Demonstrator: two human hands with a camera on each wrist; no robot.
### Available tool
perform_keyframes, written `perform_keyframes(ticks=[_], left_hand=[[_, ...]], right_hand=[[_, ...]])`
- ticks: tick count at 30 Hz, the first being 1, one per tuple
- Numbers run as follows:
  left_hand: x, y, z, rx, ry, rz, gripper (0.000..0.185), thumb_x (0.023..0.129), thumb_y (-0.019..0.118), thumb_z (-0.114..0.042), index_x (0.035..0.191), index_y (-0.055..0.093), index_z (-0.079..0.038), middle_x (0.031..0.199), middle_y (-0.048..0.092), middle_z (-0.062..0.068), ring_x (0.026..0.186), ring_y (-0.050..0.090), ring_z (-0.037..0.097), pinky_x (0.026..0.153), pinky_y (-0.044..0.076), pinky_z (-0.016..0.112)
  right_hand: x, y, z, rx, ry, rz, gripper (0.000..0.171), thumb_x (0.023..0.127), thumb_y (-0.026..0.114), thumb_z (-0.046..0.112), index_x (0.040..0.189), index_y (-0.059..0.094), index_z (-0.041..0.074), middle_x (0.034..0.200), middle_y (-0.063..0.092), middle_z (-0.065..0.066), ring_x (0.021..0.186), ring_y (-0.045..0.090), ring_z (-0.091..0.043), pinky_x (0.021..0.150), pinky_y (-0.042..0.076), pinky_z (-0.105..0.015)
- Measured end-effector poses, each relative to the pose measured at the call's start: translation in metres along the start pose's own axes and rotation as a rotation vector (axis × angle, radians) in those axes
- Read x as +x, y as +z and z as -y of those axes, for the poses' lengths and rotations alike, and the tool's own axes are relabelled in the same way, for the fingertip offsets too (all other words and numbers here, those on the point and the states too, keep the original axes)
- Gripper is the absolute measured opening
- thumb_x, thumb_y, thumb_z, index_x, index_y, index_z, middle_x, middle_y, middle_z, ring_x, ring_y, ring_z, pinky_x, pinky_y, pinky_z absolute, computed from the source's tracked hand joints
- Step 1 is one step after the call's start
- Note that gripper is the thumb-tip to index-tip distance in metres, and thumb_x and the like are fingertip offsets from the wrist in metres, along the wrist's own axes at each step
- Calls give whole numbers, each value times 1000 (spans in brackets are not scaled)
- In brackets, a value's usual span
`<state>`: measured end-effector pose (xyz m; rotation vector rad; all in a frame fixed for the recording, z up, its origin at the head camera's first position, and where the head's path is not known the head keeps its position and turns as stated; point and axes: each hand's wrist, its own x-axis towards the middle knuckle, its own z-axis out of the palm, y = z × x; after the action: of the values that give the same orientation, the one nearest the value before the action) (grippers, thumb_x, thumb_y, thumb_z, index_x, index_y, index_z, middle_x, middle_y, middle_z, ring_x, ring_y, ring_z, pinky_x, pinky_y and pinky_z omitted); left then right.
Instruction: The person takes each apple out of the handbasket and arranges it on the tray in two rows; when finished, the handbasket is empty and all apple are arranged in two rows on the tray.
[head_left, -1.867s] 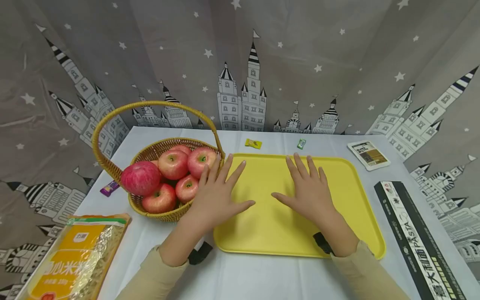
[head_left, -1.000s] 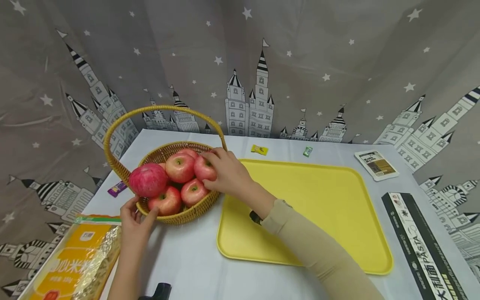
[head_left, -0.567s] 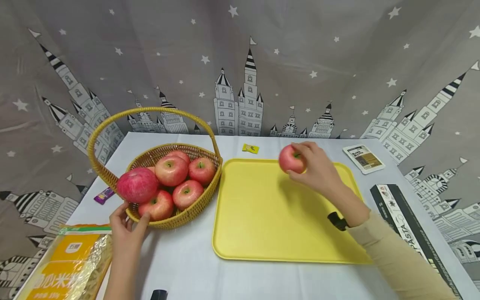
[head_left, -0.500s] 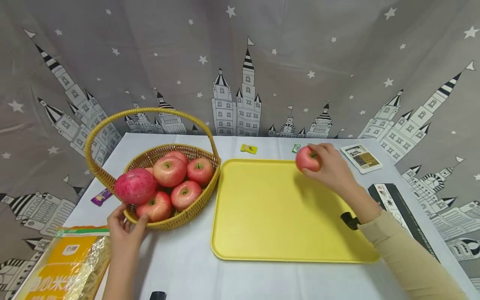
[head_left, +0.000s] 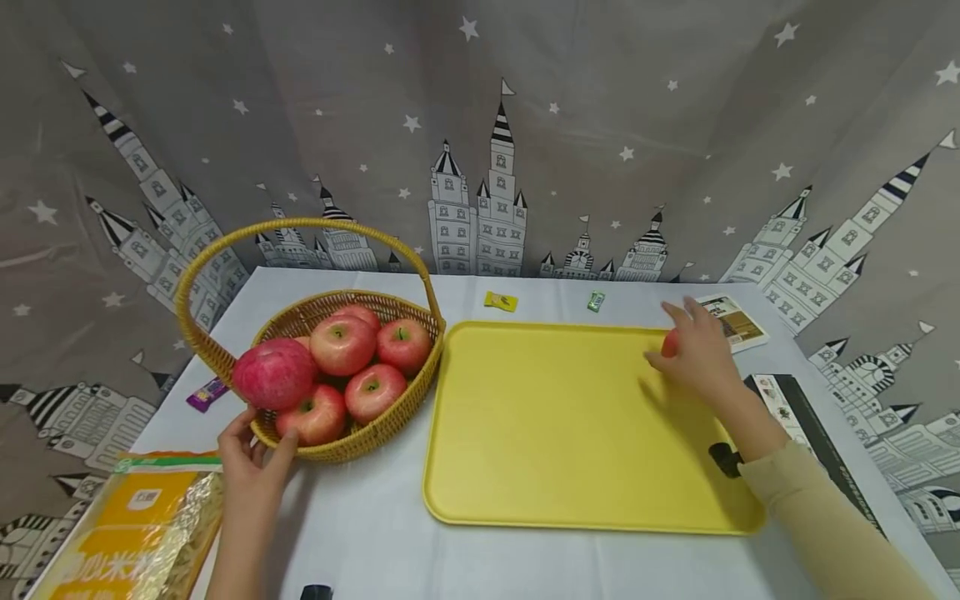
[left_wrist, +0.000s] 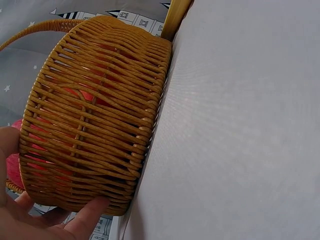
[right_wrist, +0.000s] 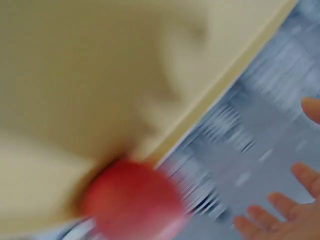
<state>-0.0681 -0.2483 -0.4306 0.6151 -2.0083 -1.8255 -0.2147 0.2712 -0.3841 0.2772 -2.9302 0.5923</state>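
At the left of the head view stands a wicker basket (head_left: 390,425) with a tall arched handle, filled with several red apples (head_left: 343,344). My left hand (head_left: 255,458) holds its near left side; in the left wrist view, thumb and fingers lie against the woven wall (left_wrist: 95,115). Over the far right corner of the yellow tray (head_left: 540,417) is my right hand (head_left: 697,354), its fingers spread. One apple (head_left: 670,343) shows mostly hidden behind that hand. The right wrist view has this apple (right_wrist: 135,202) on the tray, apart from the open fingers (right_wrist: 280,205).
Behind the tray lie a yellow candy (head_left: 501,301) and a green candy (head_left: 596,301). A white packet (head_left: 738,325) and a black pasta box (head_left: 817,442) flank it on the right. A purple candy (head_left: 207,395) and an orange bag (head_left: 142,525) lie left.
My right hand took an apple from the basket, carried it right over the tray and let go at the far right corner. My left hand moved to the basket's side and stays there.
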Motion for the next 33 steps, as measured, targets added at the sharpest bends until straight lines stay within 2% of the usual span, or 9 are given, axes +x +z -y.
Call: perform_keyframes(ticks=[2, 6, 12, 15, 18, 22, 26, 29, 33], left_hand=[[0, 0, 0, 5, -12, 13, 60, 95, 60, -12, 143, 23, -12, 145, 21, 9, 132, 29, 24, 105, 32, 14], [-2, 0, -1, 21, -29, 22, 63, 96, 59, -12, 145, 21, -11, 147, 20, 10, 135, 27, 27, 103, 35, 12], [-5, -2, -2, 25, -45, 35, 66, 96, 59, -14, 147, 18, -11, 152, 18, 11, 138, 25, 29, 98, 38, 10], [-4, -3, -3, 54, -37, 41, 67, 96, 58, -15, 148, 17, -10, 153, 17, 11, 139, 24, 30, 102, 35, 13], [-3, -4, -4, 90, -30, 50, 67, 97, 57, -18, 149, 15, -10, 153, 17, 11, 140, 24, 31, 106, 31, 15], [-2, -1, -4, 96, -19, 68, 66, 97, 56, -18, 148, 16, -8, 153, 18, 11, 138, 25, 31, 106, 32, 14], [-2, 1, -5, 78, -14, 71, 66, 97, 57, -18, 148, 16, -9, 153, 18, 12, 139, 24, 32, 104, 33, 13], [-1, 1, -5, 69, -29, 58, 66, 97, 57, -18, 148, 17, -11, 154, 17, 11, 141, 23, 30, 105, 33, 14], [-1, 0, -4, 84, -67, 39, 66, 97, 57, -19, 148, 16, -14, 155, 16, 10, 142, 21, 28, 108, 30, 19]], right_hand=[[2, 6, 27, 5, -88, -13, 74, 81, 75, 24, 141, 41, -1, 147, 27, -32, 128, 28, -55, 100, 29, -69], [6, 27, 98, 132, -281, 2, 60, 84, 73, 19, 137, 49, 4, 143, 40, -21, 129, 38, -41, 106, 34, -55], [14, 70, 224, 275, -546, 169, 59, 87, 70, 27, 139, 49, 10, 139, 48, -8, 129, 43, -22, 109, 36, -35], [27, 91, 269, 309, -576, 203, 68, 86, 72, 35, 143, 44, 12, 140, 47, -6, 130, 41, -18, 109, 34, -29], [41, 109, 301, 351, -550, 203, 77, 83, 73, 43, 146, 40, 14, 141, 45, -3, 130, 40, -14, 108, 34, -28], [56, 126, 322, 373, -478, 237, 84, 82, 72, 48, 149, 34, 15, 144, 43, -1, 131, 39, -12, 108, 34, -27], [66, 130, 327, 346, -439, 226, 76, 80, 74, 43, 145, 41, 20, 138, 49, 2, 123, 45, -10, 101, 40, -25], [67, 125, 319, 397, -426, 192, 70, 76, 76, 40, 138, 49, 23, 128, 53, 5, 114, 49, -7, 94, 43, -24], [54, 104, 295, 477, -434, 167, 71, 74, 78, 38, 137, 50, 21, 124, 52, 4, 109, 49, -7, 90, 47, -24]])
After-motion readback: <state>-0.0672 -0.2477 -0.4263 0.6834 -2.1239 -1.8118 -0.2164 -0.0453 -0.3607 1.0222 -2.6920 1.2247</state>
